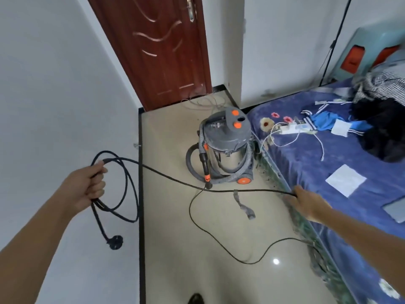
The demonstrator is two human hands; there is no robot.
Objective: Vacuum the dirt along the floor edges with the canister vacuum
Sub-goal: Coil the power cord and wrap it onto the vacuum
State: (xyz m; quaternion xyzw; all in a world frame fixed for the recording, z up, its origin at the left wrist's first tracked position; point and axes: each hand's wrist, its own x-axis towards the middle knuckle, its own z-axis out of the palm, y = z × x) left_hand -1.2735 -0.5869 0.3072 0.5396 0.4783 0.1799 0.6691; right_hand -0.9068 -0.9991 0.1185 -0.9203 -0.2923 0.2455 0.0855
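A grey and steel canister vacuum (pixel 228 145) with orange knobs and wheels stands on the beige floor beside the bed, its grey hose (pixel 192 165) wrapped round it. My left hand (pixel 87 185) grips several loops of the black power cord (pixel 175 181), and the plug (pixel 115 242) dangles below them against the white wall. The cord runs taut across to my right hand (pixel 306 202), which pinches it by the bed's edge. From there the cord trails in a loop over the floor. A grey strap (pixel 243 205) hangs from the taut stretch.
A black skirting strip (pixel 141 216) runs along the left wall to a closed red-brown door (pixel 162 51). The bed (pixel 328 172), with a blue flowered cover, fills the right side; a white power strip (pixel 294 129), papers and clothes lie on it. Thin wires (pixel 203 102) lie by the door.
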